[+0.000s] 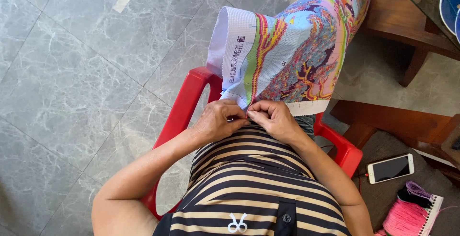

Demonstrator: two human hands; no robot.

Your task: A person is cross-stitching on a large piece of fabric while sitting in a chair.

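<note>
Both hands, left hand [218, 121] and right hand [273, 119], pinch the cross-stitch canvas [292, 49] edge between them; a loosened pinch could let it slide floorward.

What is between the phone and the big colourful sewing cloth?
In the head view, the red chair's arm and a dark wooden table leg lie between the phone and the colourful cloth.
</note>
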